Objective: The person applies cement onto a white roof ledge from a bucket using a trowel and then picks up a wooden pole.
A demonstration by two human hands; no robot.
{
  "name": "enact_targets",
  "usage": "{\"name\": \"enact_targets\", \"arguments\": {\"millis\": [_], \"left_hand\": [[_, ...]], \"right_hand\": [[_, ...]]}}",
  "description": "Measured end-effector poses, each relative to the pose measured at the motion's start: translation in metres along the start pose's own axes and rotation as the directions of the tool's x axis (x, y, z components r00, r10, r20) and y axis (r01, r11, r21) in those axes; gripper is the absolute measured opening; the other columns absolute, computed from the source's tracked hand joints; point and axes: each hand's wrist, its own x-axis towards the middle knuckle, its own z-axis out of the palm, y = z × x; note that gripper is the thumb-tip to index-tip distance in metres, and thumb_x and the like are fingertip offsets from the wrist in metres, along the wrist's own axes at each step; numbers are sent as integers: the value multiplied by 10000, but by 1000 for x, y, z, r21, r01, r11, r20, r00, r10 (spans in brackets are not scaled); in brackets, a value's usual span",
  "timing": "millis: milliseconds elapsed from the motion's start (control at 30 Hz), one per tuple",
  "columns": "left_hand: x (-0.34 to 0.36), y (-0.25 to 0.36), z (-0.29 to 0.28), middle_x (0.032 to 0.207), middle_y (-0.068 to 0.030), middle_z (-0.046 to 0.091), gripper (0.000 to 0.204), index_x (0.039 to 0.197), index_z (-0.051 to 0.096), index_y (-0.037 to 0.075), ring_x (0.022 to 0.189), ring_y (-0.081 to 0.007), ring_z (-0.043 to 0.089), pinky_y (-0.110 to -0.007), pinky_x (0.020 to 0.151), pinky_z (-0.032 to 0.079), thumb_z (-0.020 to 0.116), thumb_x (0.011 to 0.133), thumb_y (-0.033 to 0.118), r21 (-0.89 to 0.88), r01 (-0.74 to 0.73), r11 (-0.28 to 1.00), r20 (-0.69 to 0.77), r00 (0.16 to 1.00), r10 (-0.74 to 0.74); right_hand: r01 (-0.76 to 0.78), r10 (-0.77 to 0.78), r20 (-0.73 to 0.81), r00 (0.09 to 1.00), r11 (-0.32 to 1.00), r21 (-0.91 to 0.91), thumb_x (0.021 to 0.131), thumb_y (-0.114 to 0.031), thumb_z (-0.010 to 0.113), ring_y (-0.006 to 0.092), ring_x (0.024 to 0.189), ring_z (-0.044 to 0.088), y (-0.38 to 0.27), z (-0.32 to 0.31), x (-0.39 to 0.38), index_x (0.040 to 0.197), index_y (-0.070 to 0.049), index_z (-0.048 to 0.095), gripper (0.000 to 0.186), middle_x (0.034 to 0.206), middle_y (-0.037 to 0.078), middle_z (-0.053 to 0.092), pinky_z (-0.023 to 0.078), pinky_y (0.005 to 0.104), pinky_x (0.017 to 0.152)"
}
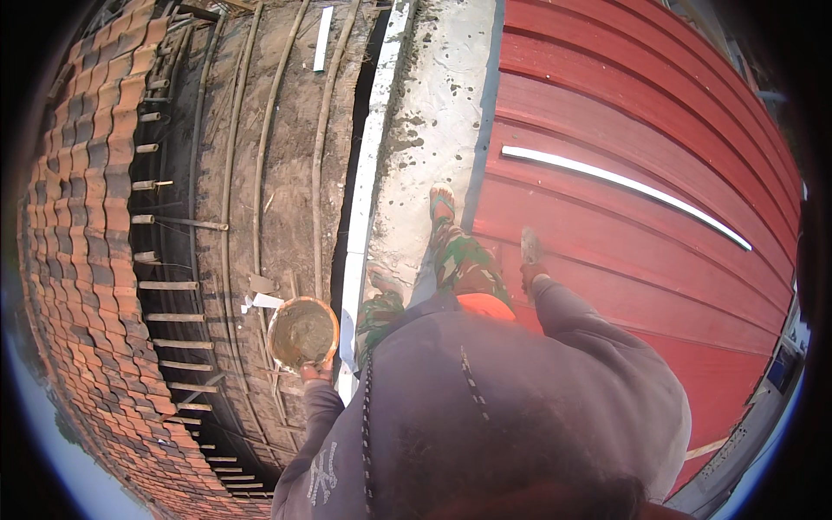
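My left hand (315,371) grips the near rim of an orange bucket (275,343) of wet grey mortar (303,329), held out to the left beside the white edge strip. My right hand (531,277) is closed on a mortar-smeared trowel (530,245), blade pointing forward over the red metal roofing (589,251). My sandalled feet (442,204) stand on a pale cement-covered ledge (425,95) spotted with dark bits, between the red sheets and a drop on the left.
A dark gap and white strip (371,156) run along my left. Beyond are brown surfaces with bamboo poles (260,173) and an orange tiled roof (87,234) with exposed rafter ends. A long white strip (624,191) lies on the red roofing.
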Motion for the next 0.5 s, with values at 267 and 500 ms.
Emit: {"name": "enact_targets", "arguments": {"millis": [267, 500], "left_hand": [[-69, 43, -23, 1059, -176, 721, 385, 1102, 679, -48, 903, -235, 676, -381, 762, 549, 774, 816, 191, -134, 146, 980, -13, 989, -149], [-56, 133, 13, 1132, -149, 694, 447, 1175, 649, -50, 1008, -326, 643, -471, 897, 553, 743, 852, 245, -158, 359, 920, 149, 930, -337]], "right_hand": [[427, -441, 123, 889, 896, 121, 979, -290, 564, 255, 627, 652, -256, -73, -21, 1258, -69, 557, 356, 864, 127, 628, 567, 456, 525], [514, -527, 43, 849, 841, 168, 987, -279, 563, 258, 622, 659, -334, -125, -23, 1204, -48, 588, 318, 852, 131, 631, 570, 445, 520]]}}
